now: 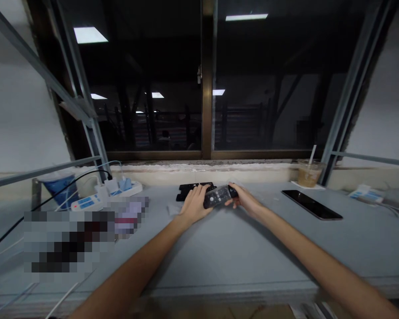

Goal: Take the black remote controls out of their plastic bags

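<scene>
Left of the drink cup (308, 175), the right hand (242, 197) curls its fingers round one end of a dark speckled piece (220, 196); the left hand (194, 206) meets the other — grip unclear. Handling looks midway — piece in hand, not laid down.

At lower left of the frame, the left forearm (138, 261) is bare, slim and smooth in outline, broadening toward the bottom edge. The right forearm (306, 250), at lower right, is likewise bare and tapers to a narrow wrist. Near the middle, the left hand (193, 206) and right hand (246, 199) are bare, with slender fingers (197, 191), though finer detail is too small to make out.
</scene>
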A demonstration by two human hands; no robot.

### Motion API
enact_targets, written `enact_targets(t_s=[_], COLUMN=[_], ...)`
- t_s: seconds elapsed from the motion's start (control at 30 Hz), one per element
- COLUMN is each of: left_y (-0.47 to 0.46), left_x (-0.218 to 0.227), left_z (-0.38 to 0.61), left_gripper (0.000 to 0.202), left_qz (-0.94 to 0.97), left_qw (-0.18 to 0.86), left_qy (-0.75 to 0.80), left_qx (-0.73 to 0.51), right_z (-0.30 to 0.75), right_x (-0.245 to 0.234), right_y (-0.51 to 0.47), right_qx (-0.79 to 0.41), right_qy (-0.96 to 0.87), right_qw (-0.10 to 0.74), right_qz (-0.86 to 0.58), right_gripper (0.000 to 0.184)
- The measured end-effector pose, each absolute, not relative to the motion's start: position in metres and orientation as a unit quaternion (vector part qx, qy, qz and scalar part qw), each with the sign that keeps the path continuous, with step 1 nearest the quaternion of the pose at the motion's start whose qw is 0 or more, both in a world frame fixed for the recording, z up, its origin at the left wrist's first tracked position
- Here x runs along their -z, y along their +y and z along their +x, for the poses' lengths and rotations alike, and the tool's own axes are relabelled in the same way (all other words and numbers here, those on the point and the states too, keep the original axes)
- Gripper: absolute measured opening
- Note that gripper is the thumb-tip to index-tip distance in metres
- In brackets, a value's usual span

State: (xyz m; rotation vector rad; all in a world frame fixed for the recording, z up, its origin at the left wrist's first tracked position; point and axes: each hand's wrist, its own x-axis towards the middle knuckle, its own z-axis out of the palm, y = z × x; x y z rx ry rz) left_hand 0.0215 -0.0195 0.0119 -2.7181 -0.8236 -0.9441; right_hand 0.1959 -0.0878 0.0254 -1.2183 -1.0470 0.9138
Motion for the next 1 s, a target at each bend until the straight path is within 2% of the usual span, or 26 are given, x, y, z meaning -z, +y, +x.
enact_targets(t_s=[0.07, 0.13, 0.27, 0.37, 0.43, 0.57, 0.73, 0.9, 1.0], left_y=[-0.016, -0.015, -0.017, -0.018, -0.019, -0.022, -0.031, -0.043, -0.043], left_x=[-0.013, -0.014, -0.016, -0.018, -0.018, -0.017, -0.019, -0.027, -0.03], left_z=[0.018, 0.016, 0.013, 0.012, 0.012, 0.015, 0.017, 0.02, 0.021], left_gripper=[0.037, 0.03, 0.041, 0.045, 0.048, 0.053, 0.056, 0.062, 0.063], left_qz=[-0.904, -0.9, -0.878, -0.874, -0.881, -0.903, -0.92, -0.91, -0.904], left_qw=[0.066, 0.046, 0.047, 0.077, 0.099, 0.124, 0.144, 0.172, 0.151], left_qy=[-0.307, -0.332, -0.356, -0.337, -0.311, -0.252, -0.224, -0.27, -0.319], left_qx=[0.291, 0.279, 0.318, 0.341, 0.342, 0.326, 0.289, 0.265, 0.241], right_z=[0.201, 0.204, 0.207, 0.209, 0.211, 0.209, 0.202, 0.2, 0.205], right_x=[-0.03, -0.035, -0.044, -0.043, -0.038, -0.024, -0.023, -0.03, -0.031], right_y=[-0.089, -0.091, -0.097, -0.098, -0.097, -0.093, -0.096, -0.094, -0.091], right_qx=[-0.422, -0.465, -0.548, -0.552, -0.526, -0.451, -0.374, -0.3, -0.242], right_qy=[-0.403, -0.374, -0.367, -0.387, -0.419, -0.495, -0.587, -0.575, -0.56], right_qw=[0.628, 0.641, 0.643, 0.635, 0.628, 0.589, 0.513, 0.551, 0.566], right_qz=[-0.515, -0.482, -0.39, -0.378, -0.392, -0.452, -0.502, -0.525, -0.555], right_gripper=[0.028, 0.033, 0.032, 0.025, 0.022, 0.041, 0.042, 0.043, 0.041])
